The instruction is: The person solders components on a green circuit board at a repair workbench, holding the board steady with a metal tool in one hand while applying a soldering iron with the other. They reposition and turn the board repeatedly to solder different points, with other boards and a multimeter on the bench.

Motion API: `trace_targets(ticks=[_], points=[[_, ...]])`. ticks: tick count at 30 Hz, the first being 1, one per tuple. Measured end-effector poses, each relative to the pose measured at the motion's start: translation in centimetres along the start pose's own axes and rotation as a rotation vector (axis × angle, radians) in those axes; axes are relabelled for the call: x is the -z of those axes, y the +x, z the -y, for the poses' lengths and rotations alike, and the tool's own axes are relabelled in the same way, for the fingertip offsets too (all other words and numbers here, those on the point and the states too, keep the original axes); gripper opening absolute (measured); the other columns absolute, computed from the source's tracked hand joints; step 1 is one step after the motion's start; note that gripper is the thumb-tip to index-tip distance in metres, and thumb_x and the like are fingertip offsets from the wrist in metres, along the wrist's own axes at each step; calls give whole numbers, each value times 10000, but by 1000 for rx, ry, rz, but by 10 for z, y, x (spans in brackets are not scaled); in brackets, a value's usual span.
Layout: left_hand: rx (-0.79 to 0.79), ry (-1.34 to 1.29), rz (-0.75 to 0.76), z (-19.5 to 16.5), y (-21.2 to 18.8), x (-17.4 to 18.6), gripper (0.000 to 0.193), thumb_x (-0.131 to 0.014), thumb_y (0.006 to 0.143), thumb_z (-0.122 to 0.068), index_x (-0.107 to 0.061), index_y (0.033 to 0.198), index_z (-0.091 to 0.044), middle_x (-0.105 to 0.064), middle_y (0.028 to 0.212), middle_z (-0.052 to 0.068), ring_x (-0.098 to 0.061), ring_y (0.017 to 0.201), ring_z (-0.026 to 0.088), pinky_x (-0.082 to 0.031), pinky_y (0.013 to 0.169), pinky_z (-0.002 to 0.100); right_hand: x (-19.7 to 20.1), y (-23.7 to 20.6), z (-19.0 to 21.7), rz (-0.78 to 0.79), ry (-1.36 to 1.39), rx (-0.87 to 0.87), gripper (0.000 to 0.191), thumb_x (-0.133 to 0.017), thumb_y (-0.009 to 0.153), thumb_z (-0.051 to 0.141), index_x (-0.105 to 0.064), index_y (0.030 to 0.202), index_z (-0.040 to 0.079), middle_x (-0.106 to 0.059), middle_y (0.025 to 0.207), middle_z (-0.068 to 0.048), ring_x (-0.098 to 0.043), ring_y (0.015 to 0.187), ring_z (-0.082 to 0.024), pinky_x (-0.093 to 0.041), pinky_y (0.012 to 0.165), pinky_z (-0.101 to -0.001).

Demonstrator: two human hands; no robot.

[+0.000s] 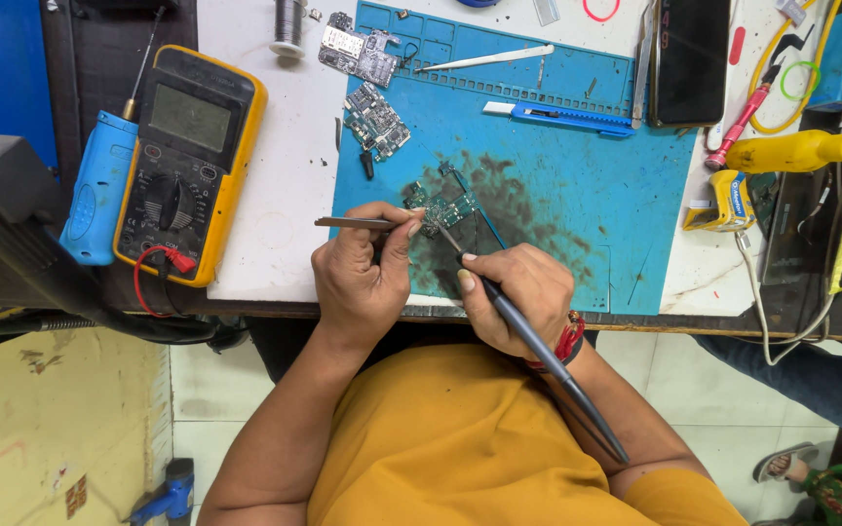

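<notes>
So the small green circuit board (443,210) sits right in the middle of the blue work mat (557,185), on the dark sooty patch where the mat is stained, just ahead of both hands and lying roughly crosswise with its long side running left to right. The left hand (361,278) is pinched around a pair of thin metal tweezers (355,223), fingers pressed tight on the shaft, tips pointing right and meeting the board's left edge. The right hand (518,292) has a pen-style grip on a slim dark soldering iron (538,341), its long handle slanting back toward the person's orange shirt and its tip coming in at the board from the lower right. Both hands are about equally close; the board lies just beyond the fingertips, between the two tools. Whether the iron tip actually touches the board I can't tell, too small. Further out there are two more bare boards (374,119) near the mat's top left, all tiny components and shiny shields, a white plastic pry tool (484,60), a blue utility knife (557,117), and off the mat to the left a chunky yellow multimeter (190,161) with a blue handled tool (99,185) beside it.
</notes>
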State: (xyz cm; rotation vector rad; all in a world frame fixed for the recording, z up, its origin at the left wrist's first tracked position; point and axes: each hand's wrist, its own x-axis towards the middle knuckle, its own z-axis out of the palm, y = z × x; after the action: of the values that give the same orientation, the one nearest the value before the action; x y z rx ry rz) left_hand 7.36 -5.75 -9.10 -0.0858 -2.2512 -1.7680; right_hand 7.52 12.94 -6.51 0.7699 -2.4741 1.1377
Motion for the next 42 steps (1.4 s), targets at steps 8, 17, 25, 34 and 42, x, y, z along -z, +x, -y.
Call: trace_targets(ticks=[8,17,25,34,42], points=[[-8,7,-4,0,1,0,108,-678,1041,-42,-600,1115,-37,-783,982,80,-706,721,64,-545,612,208,0,1,0,-10,5,-14,131,-759,883,19,-673,982,16,-681,771,-92,-658,656,-249,-513,618,-350],[51,-114,-19,3,-4,1,120,-661,1052,-54,-580,1134,-21,-782,1038,97,-687,729,51,-552,632,202,-1,-3,-1,-74,27,-49,196,-743,914,22,-629,1074,31,-688,857,-122,-671,693,-259,-524,651,-339],[-80,120,-60,-6,-12,12,158,-716,1026,-53,-617,1142,-13,-771,1091,123,-768,913,155,-603,759,242,-1,17,7,-18,-312,-133,332,-756,896,61,-652,1212,72,-692,1015,-100,-638,963,-312,-434,882,-437],[-164,238,-36,-14,-17,23,190,-779,954,-54,-701,1127,-49,-757,1103,126,-746,973,242,-592,848,305,4,31,-5,71,-320,-108,394,-692,874,1,-658,1249,116,-703,1026,-72,-659,997,-301,-440,923,-434],[51,3,-70,-13,-7,9,140,-741,995,-64,-688,1113,-9,-750,931,83,-653,740,84,-516,663,223,-3,13,-9,-156,-1,-181,536,-754,954,239,-469,1321,-28,-650,1014,-147,-642,803,-248,-520,728,-355]])
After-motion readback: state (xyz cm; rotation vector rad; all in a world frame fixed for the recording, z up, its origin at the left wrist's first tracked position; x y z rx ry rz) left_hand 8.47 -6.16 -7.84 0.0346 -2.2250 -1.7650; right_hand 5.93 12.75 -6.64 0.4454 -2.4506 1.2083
